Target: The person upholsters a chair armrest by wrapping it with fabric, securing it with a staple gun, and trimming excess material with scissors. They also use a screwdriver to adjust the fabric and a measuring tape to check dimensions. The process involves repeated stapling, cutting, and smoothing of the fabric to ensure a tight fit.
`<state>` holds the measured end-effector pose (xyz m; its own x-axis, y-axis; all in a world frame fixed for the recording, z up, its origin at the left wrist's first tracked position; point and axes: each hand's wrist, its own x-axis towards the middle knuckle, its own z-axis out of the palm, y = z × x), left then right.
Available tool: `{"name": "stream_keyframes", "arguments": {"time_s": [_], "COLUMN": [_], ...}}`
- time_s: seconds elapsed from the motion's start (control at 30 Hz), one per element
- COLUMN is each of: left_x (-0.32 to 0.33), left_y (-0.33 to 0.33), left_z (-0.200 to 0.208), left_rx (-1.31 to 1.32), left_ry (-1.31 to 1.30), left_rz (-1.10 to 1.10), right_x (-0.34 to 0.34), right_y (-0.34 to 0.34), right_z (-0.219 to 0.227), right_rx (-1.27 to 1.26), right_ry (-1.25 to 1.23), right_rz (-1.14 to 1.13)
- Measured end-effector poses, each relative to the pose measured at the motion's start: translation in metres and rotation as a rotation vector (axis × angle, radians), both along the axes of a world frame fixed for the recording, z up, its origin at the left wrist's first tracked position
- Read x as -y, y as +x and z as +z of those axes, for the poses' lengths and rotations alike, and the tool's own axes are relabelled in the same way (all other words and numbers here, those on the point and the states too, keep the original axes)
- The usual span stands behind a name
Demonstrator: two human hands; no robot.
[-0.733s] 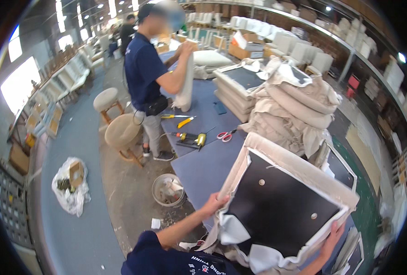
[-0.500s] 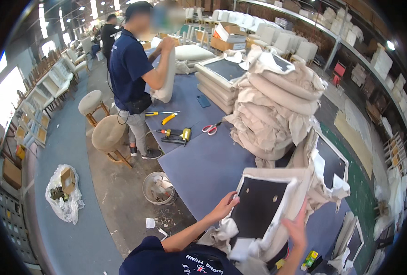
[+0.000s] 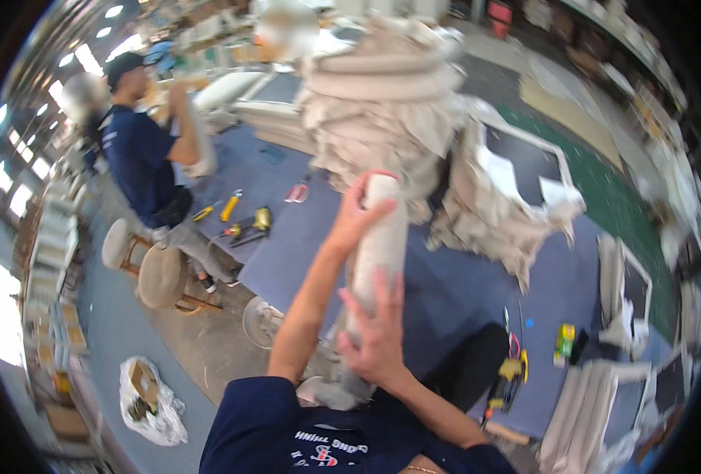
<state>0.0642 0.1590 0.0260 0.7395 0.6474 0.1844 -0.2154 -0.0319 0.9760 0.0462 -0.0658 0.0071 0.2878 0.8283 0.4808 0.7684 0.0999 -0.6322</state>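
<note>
A beige upholstered seat cushion (image 3: 380, 245) stands on edge in front of me, its narrow padded side turned up. My left hand (image 3: 358, 217) grips its far end, thumb on the near face and fingers wrapped over the other side. Against the cushion's lower part lies my right hand (image 3: 374, 336), its fingers spread flat along the fabric and slightly blurred. Loose cloth and the cushion's lower end are partly hidden by my right hand and wrist. Beyond it rises a tall pile of beige cushions (image 3: 382, 103) with loose fabric edges.
Another cushion stack with dark undersides (image 3: 524, 162) stands right of the pile. On the blue table (image 3: 287, 261) lie a yellow-black staple gun (image 3: 508, 375), a green-yellow box (image 3: 564, 345), and red-handled scissors (image 3: 297, 192). A co-worker (image 3: 141, 150) handles a cushion at left. A bucket (image 3: 260, 322) stands on the floor.
The cushion has been tipped from lying with its dark underside up to standing on edge. My left hand has moved to its far end. The view has swung to the right.
</note>
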Motion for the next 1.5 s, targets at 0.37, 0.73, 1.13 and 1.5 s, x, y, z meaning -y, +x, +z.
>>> {"name": "stream_keyframes", "arguments": {"time_s": [0.37, 0.73, 1.13, 1.5], "left_x": [0.111, 0.133, 0.115, 0.121], "left_y": [0.027, 0.130, 0.163, 0.102], "left_z": [0.027, -0.021, -0.007, -0.016], "left_rx": [-0.047, 0.167, -0.061, -0.343], "left_ry": [0.240, 0.085, -0.188, -0.099], "left_rz": [-0.642, -0.389, -0.981, -0.793], "right_x": [0.036, 0.046, 0.038, 0.209], "right_y": [0.154, 0.226, 0.174, 0.168], "right_z": [0.035, 0.009, -0.001, -0.100], "right_rx": [-0.505, -0.728, -0.466, -0.491], "right_ry": [0.323, 0.276, 0.351, 0.110], "right_rz": [-0.086, -0.255, -0.688, -1.383]}}
